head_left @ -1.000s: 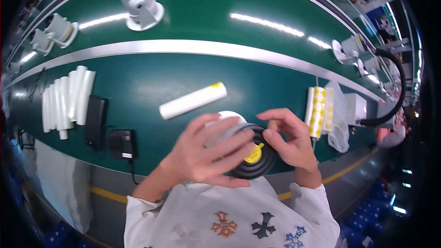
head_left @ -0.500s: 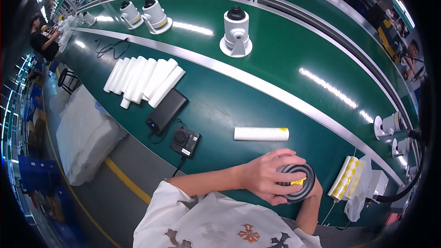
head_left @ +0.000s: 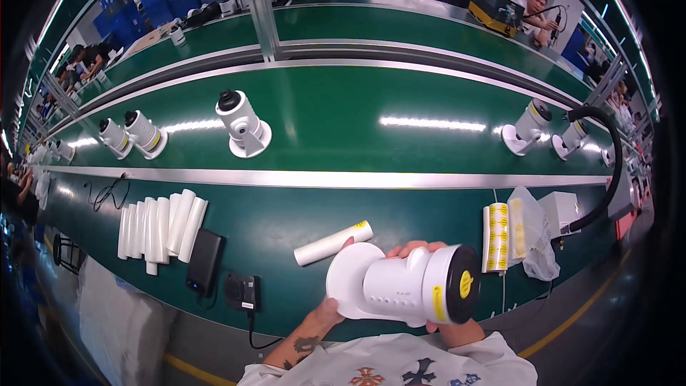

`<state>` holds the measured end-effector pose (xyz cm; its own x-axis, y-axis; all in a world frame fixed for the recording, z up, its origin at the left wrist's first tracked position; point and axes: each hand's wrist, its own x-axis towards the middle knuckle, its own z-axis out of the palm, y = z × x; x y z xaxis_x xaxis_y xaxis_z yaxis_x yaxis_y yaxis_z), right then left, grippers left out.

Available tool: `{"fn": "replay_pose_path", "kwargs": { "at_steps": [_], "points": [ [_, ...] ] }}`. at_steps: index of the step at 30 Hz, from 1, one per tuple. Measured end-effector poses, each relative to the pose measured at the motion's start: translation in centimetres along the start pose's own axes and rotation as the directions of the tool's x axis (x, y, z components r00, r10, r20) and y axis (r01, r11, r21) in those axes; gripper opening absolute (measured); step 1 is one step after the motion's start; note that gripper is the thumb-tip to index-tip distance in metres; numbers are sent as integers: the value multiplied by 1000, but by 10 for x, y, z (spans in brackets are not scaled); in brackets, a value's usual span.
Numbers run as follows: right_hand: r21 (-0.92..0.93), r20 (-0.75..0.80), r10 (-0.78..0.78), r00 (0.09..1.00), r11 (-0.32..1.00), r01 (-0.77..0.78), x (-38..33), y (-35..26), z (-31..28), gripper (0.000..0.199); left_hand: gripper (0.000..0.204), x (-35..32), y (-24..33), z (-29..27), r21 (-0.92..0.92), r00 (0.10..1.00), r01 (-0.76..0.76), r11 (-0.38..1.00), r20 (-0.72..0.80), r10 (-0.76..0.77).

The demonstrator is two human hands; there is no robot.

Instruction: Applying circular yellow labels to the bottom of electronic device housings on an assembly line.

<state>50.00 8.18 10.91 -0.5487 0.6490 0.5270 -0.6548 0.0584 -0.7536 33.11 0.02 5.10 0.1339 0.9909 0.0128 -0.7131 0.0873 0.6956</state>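
Note:
I hold a white camera unit point(head_left: 404, 287) on its side in front of my chest, above the near edge of the green bench. Its round white base point(head_left: 348, 279) points left. Its black lens end points right and carries a small yellow sticker point(head_left: 464, 284). My left hand point(head_left: 325, 312) grips behind the base disc from below. My right hand point(head_left: 416, 248) wraps around the body, with its fingers curled over the top. A single white roll point(head_left: 333, 243) lies on the bench just beyond the base.
Left on the bench lie several white rolls point(head_left: 161, 225), a flat black box point(head_left: 204, 261) and a black adapter point(head_left: 243, 292). To the right are a strip of yellow stickers point(head_left: 495, 237), a plastic bag point(head_left: 530, 239), a white box point(head_left: 561, 211) and a black hose point(head_left: 609, 164). More white cameras point(head_left: 243, 126) stand on the conveyor point(head_left: 371, 107).
The view has swung back toward the conveyor. The camera unit, held lens-up before, now lies on its side, and my right hand has shifted from the lens face to the body.

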Motion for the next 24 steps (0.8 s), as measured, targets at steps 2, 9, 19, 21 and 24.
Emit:
{"fn": "replay_pose_path", "kwargs": {
  "at_steps": [2,9,19,21,24],
  "points": [
    [4,48,23,999,1000,-23,-2,-6,3,105,133,1,-4,-2,-104,1000,-4,995,3,4],
    [14,-8,-114,993,993,114,17,-13,35,57,131,12,6,9,-239,974,204,949,145,-173],
    [-570,31,616,787,658,-492,33,-52,-17,85,107,10,47,-9,-37,930,363,931,73,-360],
    [-741,-10,759,651,431,-515,47,-60,-16,81,100,15,48,-11,61,907,409,911,87,-413],
    [-875,-98,907,410,118,-470,58,-59,-15,82,97,22,41,-8,270,903,418,867,-22,-429]
  ]
}}
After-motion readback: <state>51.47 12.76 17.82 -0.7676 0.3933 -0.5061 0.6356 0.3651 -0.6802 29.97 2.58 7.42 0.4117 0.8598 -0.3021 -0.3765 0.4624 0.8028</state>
